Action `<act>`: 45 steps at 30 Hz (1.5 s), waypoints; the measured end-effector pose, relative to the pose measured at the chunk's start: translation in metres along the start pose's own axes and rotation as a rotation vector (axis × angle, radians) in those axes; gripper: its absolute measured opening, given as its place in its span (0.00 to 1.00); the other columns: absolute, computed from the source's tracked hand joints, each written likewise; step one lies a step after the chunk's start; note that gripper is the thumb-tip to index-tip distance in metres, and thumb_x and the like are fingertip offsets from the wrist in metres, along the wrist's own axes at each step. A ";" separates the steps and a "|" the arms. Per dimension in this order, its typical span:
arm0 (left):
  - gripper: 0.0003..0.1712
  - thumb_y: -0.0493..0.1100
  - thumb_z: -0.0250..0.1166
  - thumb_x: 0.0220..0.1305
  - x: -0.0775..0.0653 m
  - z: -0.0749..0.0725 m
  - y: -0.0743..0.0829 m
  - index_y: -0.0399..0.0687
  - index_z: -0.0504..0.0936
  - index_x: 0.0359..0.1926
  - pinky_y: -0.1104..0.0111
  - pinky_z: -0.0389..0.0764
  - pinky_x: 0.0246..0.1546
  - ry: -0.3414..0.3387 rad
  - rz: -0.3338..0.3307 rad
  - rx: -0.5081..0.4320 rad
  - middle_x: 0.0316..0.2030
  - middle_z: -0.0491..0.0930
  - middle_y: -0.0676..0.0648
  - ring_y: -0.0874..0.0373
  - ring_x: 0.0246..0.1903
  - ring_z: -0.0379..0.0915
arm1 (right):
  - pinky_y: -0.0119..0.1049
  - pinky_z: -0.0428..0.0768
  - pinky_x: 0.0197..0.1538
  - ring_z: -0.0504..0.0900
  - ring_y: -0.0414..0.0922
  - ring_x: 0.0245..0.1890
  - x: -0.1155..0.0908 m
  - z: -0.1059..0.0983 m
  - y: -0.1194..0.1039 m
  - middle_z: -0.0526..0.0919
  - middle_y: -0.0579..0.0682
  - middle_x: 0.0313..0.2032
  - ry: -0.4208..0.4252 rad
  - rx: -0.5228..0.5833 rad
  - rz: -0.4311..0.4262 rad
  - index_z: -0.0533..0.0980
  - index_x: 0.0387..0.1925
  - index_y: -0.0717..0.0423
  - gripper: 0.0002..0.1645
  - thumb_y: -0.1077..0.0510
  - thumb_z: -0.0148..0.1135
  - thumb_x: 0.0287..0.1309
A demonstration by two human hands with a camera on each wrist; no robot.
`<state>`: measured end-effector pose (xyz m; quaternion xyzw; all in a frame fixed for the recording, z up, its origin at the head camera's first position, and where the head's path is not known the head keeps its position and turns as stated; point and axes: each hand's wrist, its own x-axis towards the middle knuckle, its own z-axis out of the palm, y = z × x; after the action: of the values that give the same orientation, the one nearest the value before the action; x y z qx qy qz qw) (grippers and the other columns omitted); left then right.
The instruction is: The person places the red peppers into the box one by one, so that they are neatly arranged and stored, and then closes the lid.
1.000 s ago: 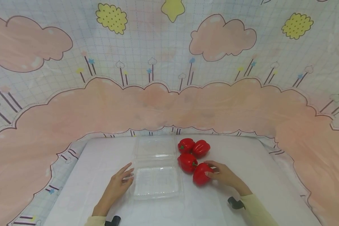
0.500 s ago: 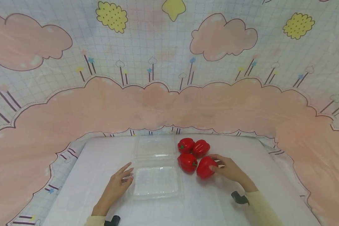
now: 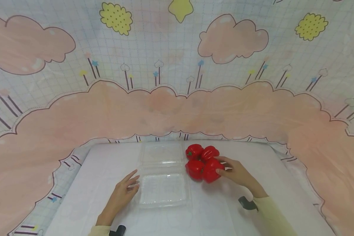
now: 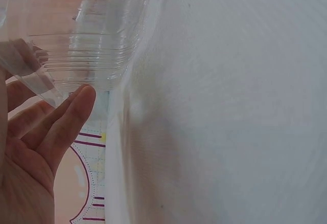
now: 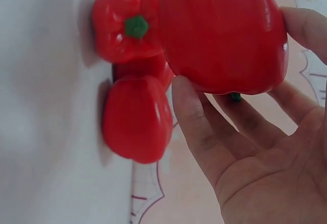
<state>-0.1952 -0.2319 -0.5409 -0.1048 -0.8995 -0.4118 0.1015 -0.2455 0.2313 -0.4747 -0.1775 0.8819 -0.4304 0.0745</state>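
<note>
My right hand (image 3: 237, 173) holds a red bell pepper (image 3: 210, 172) between thumb and fingertips. In the right wrist view the held pepper (image 5: 225, 35) hangs above the table level, with a bit of green stem beneath it. Three more red bell peppers lie together beside it: a near one (image 3: 194, 169), a far left one (image 3: 194, 152) and a far right one (image 3: 210, 153). Left of them lies a clear plastic clamshell box (image 3: 163, 206), its lid (image 3: 162, 154) folded back. My left hand (image 3: 123, 192) has its loosely extended fingertips at the box's left edge.
A white-covered table (image 3: 212, 216) carries everything. Behind and around it hangs a patterned cloth (image 3: 177, 111) with pink clouds. Black camera mounts sit at both wrists, below the pale yellow sleeves (image 3: 271, 213).
The right hand has raised its pepper and carried it first right and away, then back left against the other peppers. My left hand and the box have stayed in place.
</note>
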 end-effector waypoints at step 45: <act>0.31 0.35 0.65 0.62 -0.003 0.001 0.001 0.38 0.71 0.66 0.71 0.86 0.46 -0.006 -0.024 0.014 0.65 0.72 0.37 0.44 0.51 0.82 | 0.47 0.87 0.52 0.73 0.54 0.61 0.037 0.077 -0.055 0.76 0.53 0.60 0.231 0.261 0.020 0.70 0.66 0.41 0.37 0.54 0.71 0.54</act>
<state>-0.1924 -0.2308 -0.5417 -0.0946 -0.9038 -0.4064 0.0946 -0.2441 0.1300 -0.4781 -0.1071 0.8230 -0.5578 -0.0006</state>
